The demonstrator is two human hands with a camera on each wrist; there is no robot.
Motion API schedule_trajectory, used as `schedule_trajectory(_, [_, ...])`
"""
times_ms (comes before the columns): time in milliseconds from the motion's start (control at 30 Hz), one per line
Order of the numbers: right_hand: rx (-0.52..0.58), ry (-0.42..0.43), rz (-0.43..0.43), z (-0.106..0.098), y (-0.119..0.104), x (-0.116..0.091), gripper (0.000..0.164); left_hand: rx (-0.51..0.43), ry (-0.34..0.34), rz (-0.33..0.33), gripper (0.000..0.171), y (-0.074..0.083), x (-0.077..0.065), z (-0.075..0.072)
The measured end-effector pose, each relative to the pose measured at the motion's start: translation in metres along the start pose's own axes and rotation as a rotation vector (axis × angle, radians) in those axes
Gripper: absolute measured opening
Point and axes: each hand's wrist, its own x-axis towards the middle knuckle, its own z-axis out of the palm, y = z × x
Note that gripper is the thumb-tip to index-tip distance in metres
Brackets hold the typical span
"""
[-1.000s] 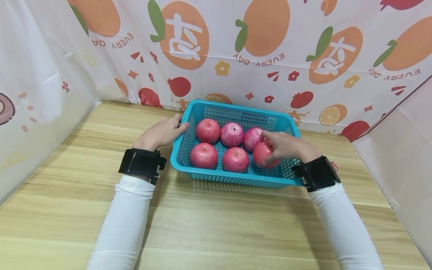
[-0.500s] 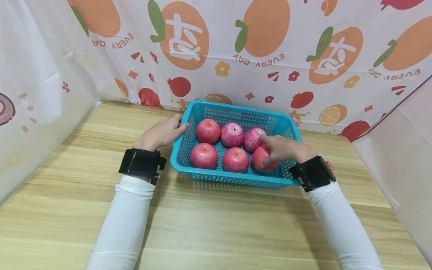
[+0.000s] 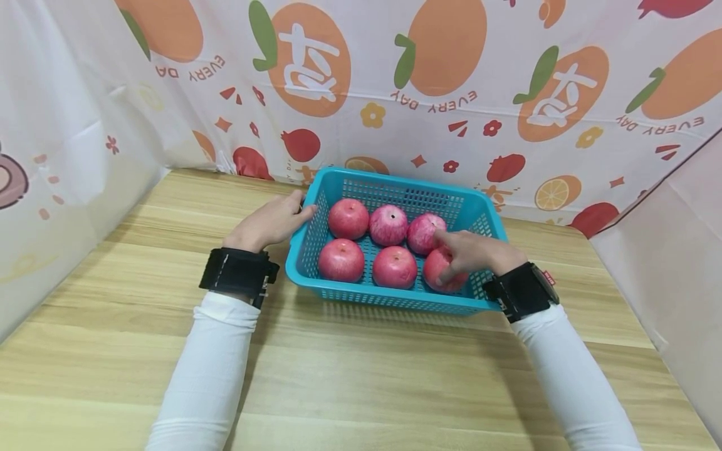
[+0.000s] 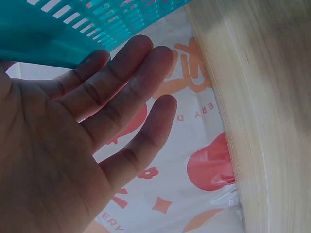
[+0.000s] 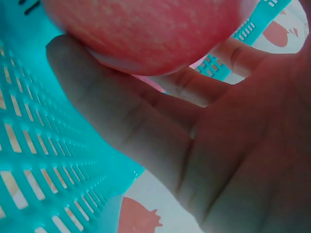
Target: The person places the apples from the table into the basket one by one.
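Several red apples sit in two rows in a blue plastic basket. My right hand reaches over the basket's right end and grips the front-right apple, thumb on the near side and fingers behind it. Up close in the right wrist view, that apple rests against the thumb and fingers. My left hand holds the basket's left rim, with the thumb over the edge. Its other fingers extend below the rim outside the wall in the left wrist view; its thumb is mostly hidden there.
The basket stands on a wooden table, close to a fruit-printed curtain at the back. White sheeting rises at the left side, and more stands at the right. Two other apples fill the front row.
My right hand has shifted slightly left and down, and the apple it grips has moved a little with it. My left hand and the basket have stayed put.
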Motion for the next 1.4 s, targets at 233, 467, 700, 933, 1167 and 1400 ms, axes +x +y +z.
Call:
schedule_trajectory(233, [-0.013, -0.024, 0.026, 0.0007, -0.0039, 0.0022, 0.067, 0.001, -0.002, -0.001, 0.040, -0.0002, 0.0002, -0.0005])
schedule_trajectory(467, [-0.011, -0.043, 0.040, -0.0015, -0.0062, 0.0002, 0.066, 0.000, 0.000, 0.006, 0.041, -0.0005, 0.0002, -0.0003])
schedule_trajectory(700, [-0.047, -0.066, 0.038, -0.0010, -0.0076, -0.0011, 0.062, 0.000, -0.006, 0.001, 0.040, -0.0006, -0.0019, 0.0012])
schedule_trajectory(933, [-0.069, -0.092, 0.048, -0.0009, -0.0096, -0.0002, 0.058, 0.009, -0.009, -0.012, 0.041, -0.0012, -0.0032, 0.0011])
schedule_trajectory(1167, [-0.069, -0.090, 0.051, -0.0012, -0.0089, -0.0007, 0.055, 0.016, -0.009, -0.012, 0.039, -0.0006, -0.0016, 0.0014])
schedule_trajectory(1400, [-0.074, -0.092, 0.055, -0.0025, -0.0082, -0.0003, 0.055, 0.010, -0.001, -0.006, 0.039, 0.0000, -0.0012, 0.0004])
